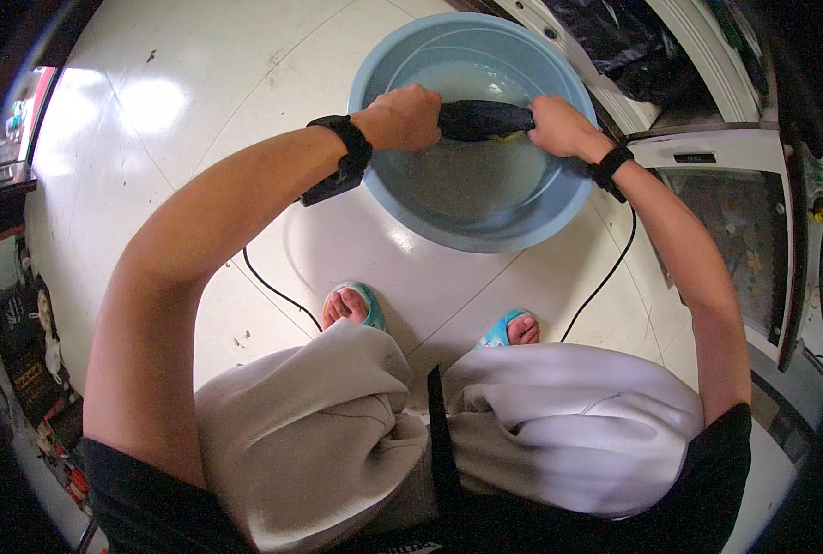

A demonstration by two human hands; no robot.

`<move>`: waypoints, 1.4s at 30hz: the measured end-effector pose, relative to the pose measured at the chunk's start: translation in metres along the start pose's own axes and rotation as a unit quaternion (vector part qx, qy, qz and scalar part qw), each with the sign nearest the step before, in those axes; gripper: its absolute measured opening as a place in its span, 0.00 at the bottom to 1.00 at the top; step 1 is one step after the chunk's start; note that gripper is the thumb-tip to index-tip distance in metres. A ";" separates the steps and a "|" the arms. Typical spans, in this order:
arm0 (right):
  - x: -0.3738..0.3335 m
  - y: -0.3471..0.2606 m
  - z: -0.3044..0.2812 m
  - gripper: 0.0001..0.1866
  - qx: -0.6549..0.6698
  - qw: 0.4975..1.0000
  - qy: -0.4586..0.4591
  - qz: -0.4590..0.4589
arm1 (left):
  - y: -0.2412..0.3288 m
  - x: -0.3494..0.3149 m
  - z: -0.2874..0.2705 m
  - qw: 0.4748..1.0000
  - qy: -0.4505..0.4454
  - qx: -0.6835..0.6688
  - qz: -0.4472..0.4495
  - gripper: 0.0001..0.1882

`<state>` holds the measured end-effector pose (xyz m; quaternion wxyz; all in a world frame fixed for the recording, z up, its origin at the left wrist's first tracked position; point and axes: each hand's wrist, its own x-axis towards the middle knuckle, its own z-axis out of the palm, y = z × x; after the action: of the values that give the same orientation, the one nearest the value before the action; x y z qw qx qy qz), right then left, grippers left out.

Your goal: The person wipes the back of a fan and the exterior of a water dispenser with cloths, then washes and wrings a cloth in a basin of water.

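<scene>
A round blue-grey plastic basin (372, 171) stands on the floor in front of me, with cloudy water (472, 189) in it. Over the water, a bunched black cloth (485, 120) stretches between my two fists; a small yellowish patch shows along its lower edge. My left hand (404, 117) is closed round the cloth's left end, near the basin's left rim. At the other end my right hand (564, 126) grips it, knuckles up. Exactly what kind of cloth it is cannot be made out.
My feet, in light-blue slippers (371, 309), rest on pale floor tiles (245, 102) just nearer than the basin. Thin black cables (605, 277) hang from the bands on both wrists. To the right stands a white cabinet (721, 148) with a dark patterned panel; a black plastic bag (629, 46) lies beyond.
</scene>
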<state>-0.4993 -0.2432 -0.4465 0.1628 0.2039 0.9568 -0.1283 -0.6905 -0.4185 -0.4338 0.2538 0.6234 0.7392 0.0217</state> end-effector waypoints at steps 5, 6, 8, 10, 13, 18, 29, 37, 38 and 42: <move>0.000 0.005 0.004 0.09 0.000 1.000 0.008 -0.016 | -0.003 0.011 0.008 1.000 0.010 -0.011 -0.012 0.15; 0.000 0.008 0.005 0.09 0.020 0.999 0.013 -0.022 | -0.008 0.015 0.008 1.000 0.010 -0.011 -0.013 0.15; 0.002 0.016 0.004 0.09 0.039 0.999 0.018 -0.029 | -0.021 0.022 0.004 0.998 -0.047 0.040 0.020 0.17; 0.003 0.026 0.000 0.14 0.020 0.997 0.057 -0.048 | -0.027 0.030 -0.005 0.997 -0.074 0.032 -0.015 0.16; 0.002 0.029 -0.015 0.16 0.021 0.996 0.076 -0.041 | -0.036 0.034 -0.012 0.996 -0.062 0.055 -0.040 0.19; 0.000 0.041 -0.018 0.15 0.037 0.983 0.175 -0.040 | -0.031 0.034 -0.017 0.998 -0.021 0.044 -0.028 0.28; -0.006 0.004 -0.022 0.09 0.040 0.987 0.141 -0.072 | 0.005 0.010 -0.028 0.999 0.032 -0.022 -0.015 0.15; -0.007 -0.021 -0.031 0.09 0.045 0.992 0.103 -0.065 | 0.014 0.008 -0.025 0.999 0.029 -0.006 0.044 0.15; -0.007 -0.021 -0.031 0.09 0.044 0.992 0.103 -0.065 | 0.015 0.007 -0.026 0.999 0.033 -0.011 0.041 0.15; -0.009 -0.025 -0.032 0.09 0.062 0.994 0.086 -0.037 | 0.016 0.006 -0.026 0.999 0.041 -0.014 0.019 0.16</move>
<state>-0.5106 -0.2580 -0.4091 0.0626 0.1879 0.9644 -0.1752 -0.6869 -0.4015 -0.4072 0.2317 0.6325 0.7365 0.0621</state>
